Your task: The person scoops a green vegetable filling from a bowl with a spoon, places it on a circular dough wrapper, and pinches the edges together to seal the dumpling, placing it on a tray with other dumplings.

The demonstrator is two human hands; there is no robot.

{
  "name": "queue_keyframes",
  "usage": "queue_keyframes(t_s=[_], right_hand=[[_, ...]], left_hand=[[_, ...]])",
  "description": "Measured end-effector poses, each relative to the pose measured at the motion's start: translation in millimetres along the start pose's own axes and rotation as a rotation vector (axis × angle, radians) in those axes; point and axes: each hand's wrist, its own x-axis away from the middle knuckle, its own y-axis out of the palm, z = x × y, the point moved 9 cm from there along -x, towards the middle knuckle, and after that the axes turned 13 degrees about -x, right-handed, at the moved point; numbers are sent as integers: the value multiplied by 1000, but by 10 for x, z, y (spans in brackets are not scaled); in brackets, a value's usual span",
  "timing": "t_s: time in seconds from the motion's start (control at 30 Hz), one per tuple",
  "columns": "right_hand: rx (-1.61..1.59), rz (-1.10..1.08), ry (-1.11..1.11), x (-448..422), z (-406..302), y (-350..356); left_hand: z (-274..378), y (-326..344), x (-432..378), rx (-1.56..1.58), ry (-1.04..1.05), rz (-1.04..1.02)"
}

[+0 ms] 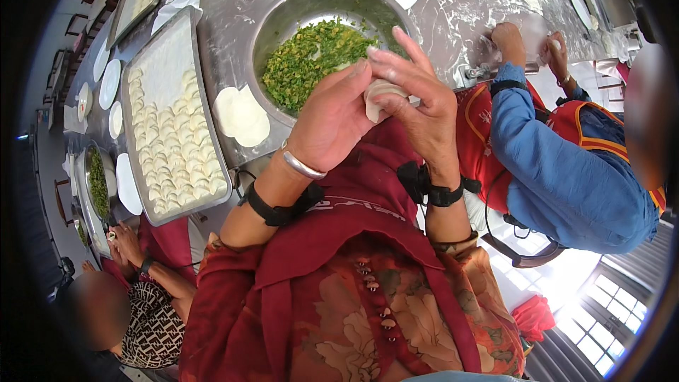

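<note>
A folded dumpling [377, 109] of pale dough is held up in front of my apron, near the front rim of a large steel bowl. My right hand [424, 87] pinches it between thumb and fingers, with some fingertips floury and raised. Against its other side rests my left hand [331, 122], palm turned up and thumb stretched along the top; its fingers are partly hidden. Chopped green filling [313, 58] lies in the steel bowl [268, 16] behind my hands. A stack of round dough wrappers [243, 116] sits left of the bowl.
Left of the wrappers, a metal tray [154, 58] holds rows of dumplings. A co-worker in blue sleeves [530, 138] handles dough at the floury steel table [456, 26] on the right. Another person's hands [124, 246] work at lower left beside a second bowl of filling [98, 185].
</note>
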Motion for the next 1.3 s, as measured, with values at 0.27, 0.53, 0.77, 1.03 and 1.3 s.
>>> queue_keyframes(t_s=[0.27, 0.53, 0.77, 1.03, 1.3], right_hand=[[-229, 311, 21, 124, 114, -127], [-192, 117, 47, 103, 109, -53], [-37, -100, -54, 65, 2, 107], [401, 42, -232, 178, -62, 155], [480, 26, -249, 212, -72, 309]], left_hand=[[-172, -104, 48, 42, -56, 84], [-138, -65, 127, -139, -54, 74], [-99, -84, 208, -175, -47, 130], [48, -4, 204, -48, 33, 157], [8, -124, 240, 56, 38, 187]])
